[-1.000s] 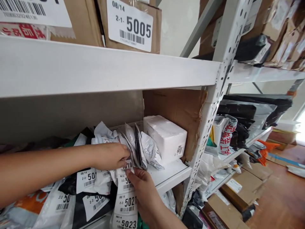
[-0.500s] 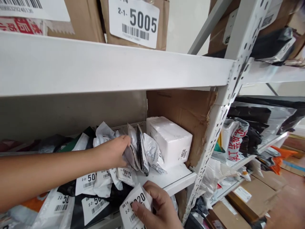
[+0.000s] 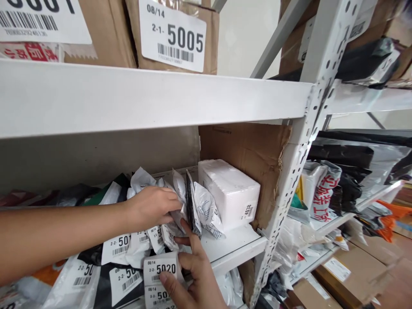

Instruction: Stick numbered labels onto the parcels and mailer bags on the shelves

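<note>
My left hand (image 3: 152, 208) reaches in from the left over the row of parcels, its fingers closed on a thin grey mailer bag (image 3: 177, 216). My right hand (image 3: 196, 274) pinches a strip of barcode labels (image 3: 161, 270) between thumb and fingers, the top one reading 5020. Its index finger stretches up to the grey mailer bag. Just right of the fingers stand a black-edged flat parcel (image 3: 192, 206) and a white printed plastic mailer (image 3: 207, 210). Labelled white mailers (image 3: 140, 244) lean together below my left wrist.
A white foam box (image 3: 230, 191) marked 4038 sits against a cardboard divider (image 3: 254, 150). The white shelf beam (image 3: 154, 98) crosses above my hands, and a perforated upright (image 3: 289, 184) stands to the right. Cartons (image 3: 177, 25) fill the shelf above; more parcels (image 3: 322, 189) lie beyond the upright.
My right hand has moved up and left with the label strip, its index finger now extended to the parcels. My left hand has stayed at the parcel row, its fingers shifting slightly.
</note>
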Available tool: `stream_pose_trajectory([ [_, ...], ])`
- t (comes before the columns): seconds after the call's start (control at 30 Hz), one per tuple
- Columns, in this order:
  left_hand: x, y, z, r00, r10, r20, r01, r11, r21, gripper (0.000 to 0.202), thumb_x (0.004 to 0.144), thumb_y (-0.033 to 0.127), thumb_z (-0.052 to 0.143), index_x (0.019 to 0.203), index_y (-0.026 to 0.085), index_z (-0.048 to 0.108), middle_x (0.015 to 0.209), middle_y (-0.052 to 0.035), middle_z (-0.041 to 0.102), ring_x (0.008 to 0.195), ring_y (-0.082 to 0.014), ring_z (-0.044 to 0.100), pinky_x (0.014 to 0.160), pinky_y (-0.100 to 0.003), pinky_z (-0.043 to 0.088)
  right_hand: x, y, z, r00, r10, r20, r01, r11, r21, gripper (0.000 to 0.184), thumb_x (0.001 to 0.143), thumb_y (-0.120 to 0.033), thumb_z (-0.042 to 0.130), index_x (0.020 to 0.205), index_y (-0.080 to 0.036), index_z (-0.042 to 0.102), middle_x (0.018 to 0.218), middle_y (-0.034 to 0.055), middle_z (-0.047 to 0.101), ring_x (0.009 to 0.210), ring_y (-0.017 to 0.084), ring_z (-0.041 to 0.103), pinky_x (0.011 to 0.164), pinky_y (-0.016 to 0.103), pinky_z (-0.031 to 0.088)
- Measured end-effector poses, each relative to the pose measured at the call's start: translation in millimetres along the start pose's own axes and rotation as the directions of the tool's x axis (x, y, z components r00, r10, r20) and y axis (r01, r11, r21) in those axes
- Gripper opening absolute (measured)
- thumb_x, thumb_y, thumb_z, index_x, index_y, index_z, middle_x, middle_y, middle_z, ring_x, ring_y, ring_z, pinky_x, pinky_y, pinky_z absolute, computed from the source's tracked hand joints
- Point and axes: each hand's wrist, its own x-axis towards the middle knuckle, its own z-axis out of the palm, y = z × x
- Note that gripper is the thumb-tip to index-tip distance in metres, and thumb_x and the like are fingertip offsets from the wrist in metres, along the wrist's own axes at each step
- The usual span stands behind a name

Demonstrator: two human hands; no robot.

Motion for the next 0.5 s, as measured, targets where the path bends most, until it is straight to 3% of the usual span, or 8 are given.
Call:
stream_pose_trajectory([
  [0.07,2.3,3.1,-2.4,0.995,-0.067,0.071,0.068,0.998,-0.014,0.023,0.078,0.021,0.074,0.099,0.023,0.065,0.083,0.0007,0.071,0.076,-0.0202,0.067,0.059,-0.027,0.041,-2.6,2.2,6.3,0.996,-0.001,-0.085,0.003,1.000,0.021,0.019,0.083,-0.032,0.070,0.092,-0.021,0.057,0.149,0.0145,0.042,0.117,0.023,0.058,0.102,0.037,0.047],
  [0.17,7.8,5.8,-4.3,0.994,-0.070,0.090,0.069,0.998,0.012,0.009,0.082,0.019,0.069,0.090,0.021,0.065,0.081,-0.0002,0.068,0.078,-0.0197,0.065,0.060,-0.027,0.041,-4.6,1.9,14.2,0.992,-0.001,-0.130,0.003,1.000,0.013,0.017,0.085,-0.034,0.067,0.087,-0.021,0.057,0.149,0.0140,0.041,0.114,0.024,0.057,0.100,0.039,0.046],
  [0.3,12.6,3.6,-7.2,0.998,0.053,0.039,-0.054,0.998,0.028,0.011,0.083,0.012,0.064,0.075,0.020,0.062,0.083,-0.0005,0.063,0.084,-0.0182,0.061,0.064,-0.026,0.041,-2.8,-1.7,13.8,0.996,0.027,-0.089,-0.031,0.999,-0.040,0.015,0.084,-0.033,0.066,0.082,-0.019,0.061,0.151,0.0145,0.036,0.112,0.027,0.056,0.095,0.041,0.049],
  [0.5,0.2,-5.8,-3.8,0.996,0.080,-0.042,-0.086,0.984,-0.155,0.019,0.087,0.015,0.061,0.069,0.018,0.057,0.074,0.0019,0.057,0.071,-0.0135,0.057,0.062,-0.024,0.039,2.3,3.7,4.7,0.997,-0.027,0.069,0.033,0.995,-0.095,0.018,0.079,-0.032,0.071,0.070,-0.017,0.064,0.151,0.0119,0.034,0.110,0.028,0.058,0.089,0.035,0.052],
])
